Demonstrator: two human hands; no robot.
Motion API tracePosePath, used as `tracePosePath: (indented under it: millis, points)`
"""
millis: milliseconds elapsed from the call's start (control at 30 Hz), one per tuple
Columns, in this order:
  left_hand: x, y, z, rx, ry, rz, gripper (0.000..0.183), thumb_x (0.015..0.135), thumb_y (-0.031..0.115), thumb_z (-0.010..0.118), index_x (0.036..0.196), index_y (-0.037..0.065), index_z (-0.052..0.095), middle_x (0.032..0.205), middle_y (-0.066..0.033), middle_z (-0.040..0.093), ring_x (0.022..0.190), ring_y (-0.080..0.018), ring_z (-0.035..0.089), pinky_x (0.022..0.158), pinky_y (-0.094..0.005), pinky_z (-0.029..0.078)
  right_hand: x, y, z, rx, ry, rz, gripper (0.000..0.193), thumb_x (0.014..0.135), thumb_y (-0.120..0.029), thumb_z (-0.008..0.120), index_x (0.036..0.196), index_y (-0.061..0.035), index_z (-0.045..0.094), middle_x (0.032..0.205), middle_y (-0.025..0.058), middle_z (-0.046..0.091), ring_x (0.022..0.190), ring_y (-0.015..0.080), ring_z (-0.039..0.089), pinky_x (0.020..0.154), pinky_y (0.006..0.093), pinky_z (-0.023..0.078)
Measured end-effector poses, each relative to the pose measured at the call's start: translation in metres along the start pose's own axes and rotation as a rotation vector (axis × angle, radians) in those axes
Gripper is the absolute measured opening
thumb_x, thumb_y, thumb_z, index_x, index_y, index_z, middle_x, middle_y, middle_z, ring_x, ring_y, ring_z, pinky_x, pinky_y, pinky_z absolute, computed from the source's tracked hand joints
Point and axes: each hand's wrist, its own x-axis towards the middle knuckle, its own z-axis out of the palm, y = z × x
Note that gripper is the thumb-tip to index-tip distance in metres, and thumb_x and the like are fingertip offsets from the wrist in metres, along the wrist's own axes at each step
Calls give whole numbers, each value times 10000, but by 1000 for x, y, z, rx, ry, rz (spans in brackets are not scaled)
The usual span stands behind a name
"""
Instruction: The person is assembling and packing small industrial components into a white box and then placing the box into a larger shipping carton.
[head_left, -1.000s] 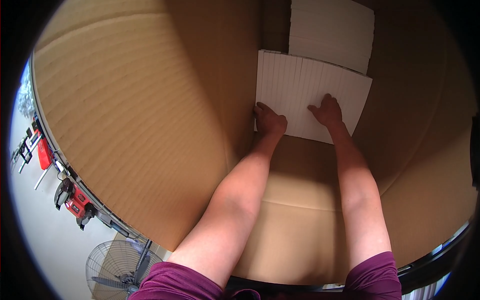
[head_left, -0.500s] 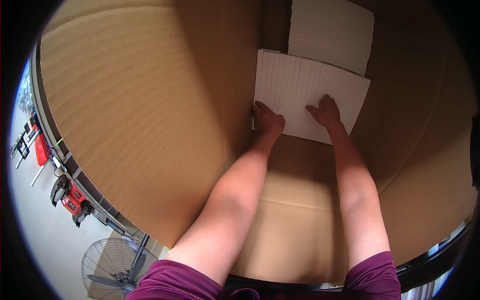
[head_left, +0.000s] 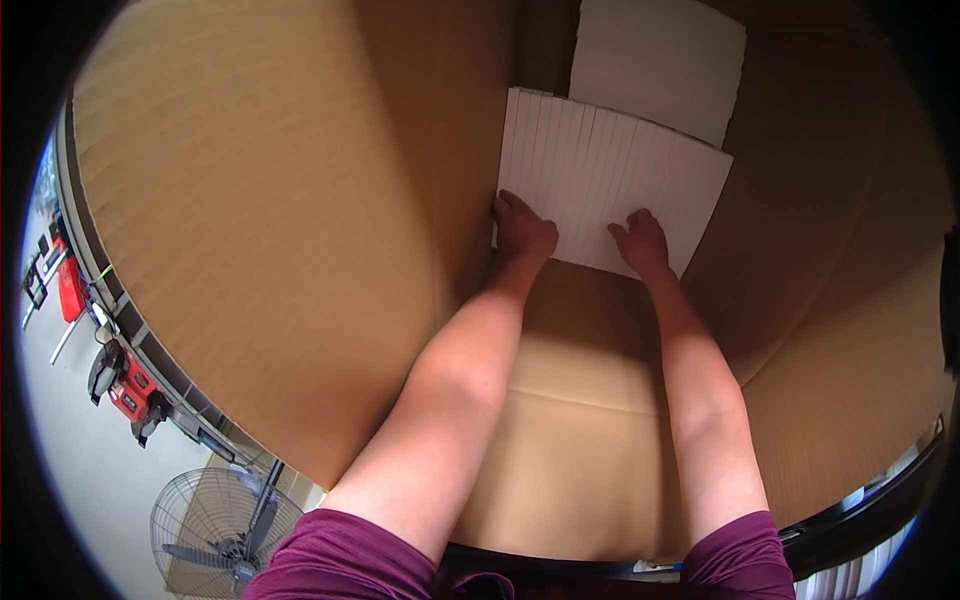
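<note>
A cardboard box (head_left: 250,260), tall-walled and plain brown, surrounds the person's reach; its left wall carries faint ripples, and a crease crosses its near part. Two bare forearms (head_left: 460,370) stretch in over the near side, hiding parts of the brown board beneath, the left one running close along the left wall. At the far end, in shadow, lies a row of white strips (head_left: 585,165), flat and narrow, set edge to edge into a slanting four-sided block. Just beyond it sits a paler white stack (head_left: 660,70), rough along its right edge. Outside, near left, stands a round wire-caged fan (head_left: 208,530); farther left is a red and black tool (head_left: 128,390) (its exact kind is unclear). The left hand (head_left: 524,228) bends over the row's near left corner; whether it grips cannot be told. The right hand (head_left: 643,243) rests loosely on the near right part, thumb apart, clasping nothing visible.
</note>
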Motion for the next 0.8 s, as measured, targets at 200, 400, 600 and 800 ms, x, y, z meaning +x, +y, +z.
tracePosePath:
  millis: [200, 400, 600, 800]
  points:
    - [-2, 6, -5, -4, -9, 40, 883, 782, 127, 667, 1463, -191, 202, 1430, -322, 328, 1380, -447, 376, 1135, -416, 423, 3, 13, 4, 4, 31, -15, 500, 866, -378, 740, 1128, 23, 595, 1119, 218, 640, 1066, 378, 623, 914, 449, 506]
    - [-1, 6, -8, -41, -44, -14, 919, 775, 117, 670, 1479, -188, 163, 1484, -307, 293, 1419, -438, 333, 1119, -412, 448, 0, 8, 3, 12, 23, -26, 467, 866, -365, 736, 1080, 32, 617, 1039, 215, 667, 1014, 377, 645, 888, 451, 518]
    - [1, 7, -1, -28, 12, 10, 924, 784, 162, 678, 1484, -179, 181, 1502, -305, 281, 1435, -427, 322, 1124, -398, 437, 2, 24, 11, -24, 73, -15, 464, 856, -408, 733, 1065, -6, 633, 1053, 184, 691, 1017, 350, 665, 881, 427, 522]
    - [-1, 6, 4, 57, -4, -48, 947, 793, 271, 700, 1498, -136, 217, 1481, -284, 323, 1367, -404, 422, 1124, -449, 423, -15, 26, 1, -6, 32, -1, 481, 852, -392, 738, 1078, 19, 633, 1056, 215, 690, 1018, 385, 660, 889, 456, 523]
